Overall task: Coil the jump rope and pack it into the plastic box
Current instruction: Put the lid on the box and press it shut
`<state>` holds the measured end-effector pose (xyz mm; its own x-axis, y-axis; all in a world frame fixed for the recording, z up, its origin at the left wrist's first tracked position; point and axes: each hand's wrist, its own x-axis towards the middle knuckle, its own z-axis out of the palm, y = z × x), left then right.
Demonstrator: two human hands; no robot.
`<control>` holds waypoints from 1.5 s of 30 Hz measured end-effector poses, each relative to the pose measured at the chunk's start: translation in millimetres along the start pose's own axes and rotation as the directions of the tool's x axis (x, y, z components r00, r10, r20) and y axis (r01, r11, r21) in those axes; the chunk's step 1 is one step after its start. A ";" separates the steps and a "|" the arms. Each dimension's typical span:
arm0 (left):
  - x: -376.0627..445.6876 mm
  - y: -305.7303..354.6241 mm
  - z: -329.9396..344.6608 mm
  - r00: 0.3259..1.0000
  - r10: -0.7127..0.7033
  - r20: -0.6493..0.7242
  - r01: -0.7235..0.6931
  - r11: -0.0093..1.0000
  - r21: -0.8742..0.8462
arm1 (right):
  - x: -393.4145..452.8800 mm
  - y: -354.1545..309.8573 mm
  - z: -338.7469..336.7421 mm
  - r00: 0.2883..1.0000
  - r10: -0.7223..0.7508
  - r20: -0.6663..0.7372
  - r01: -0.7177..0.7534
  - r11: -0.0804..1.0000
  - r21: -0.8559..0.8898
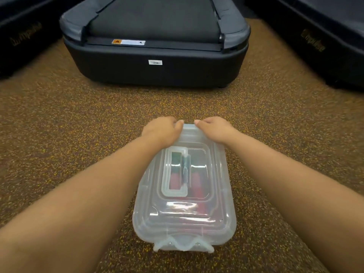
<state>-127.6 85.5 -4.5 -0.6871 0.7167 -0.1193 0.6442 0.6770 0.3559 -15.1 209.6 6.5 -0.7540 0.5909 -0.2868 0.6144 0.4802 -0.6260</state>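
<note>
A clear plastic box [216, 219] lies on the speckled floor in front of me with its lid on. Through the lid I make out the jump rope [198, 184] as blurred red and green shapes. My left hand [162, 130] and my right hand [213, 129] both rest on the box's far end, fingers curled over the far edge, thumbs nearly meeting at the middle. The clasp at the near end [183, 246] is folded against the box.
The back end of a dark treadmill [157, 62] stands just beyond the box. Two more dark machines [315, 42] flank it at the left and right. Brown speckled rubber floor [78, 119] surrounds the box on all sides.
</note>
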 end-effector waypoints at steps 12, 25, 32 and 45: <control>12.9 -0.7 -10.9 0.967 -0.097 0.236 0.115 0.991 -0.064 | 24.1 16.8 -3.7 0.937 0.174 0.304 -0.279 0.896 0.346; 6.2 -15.1 -0.1 0.994 0.047 0.099 -0.001 0.908 -0.418 | 12.4 24.8 7.1 0.987 -0.154 0.038 0.128 0.913 0.386; 1.8 -13.8 4.8 1.000 0.026 -0.018 -0.030 0.923 -0.382 | 7.8 23.0 12.7 0.963 -0.214 -0.163 0.239 0.959 0.151; -62.9 10.2 15.8 0.992 0.110 0.060 -0.122 0.955 0.269 | -55.0 11.8 34.8 0.971 -0.210 -0.114 0.148 0.903 -0.404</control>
<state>-72.6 49.9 -8.0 -0.5909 0.7954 -0.1349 0.7896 0.6045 0.1051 25.5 160.2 -10.4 -0.8348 0.5467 -0.0646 0.5370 0.7828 -0.3145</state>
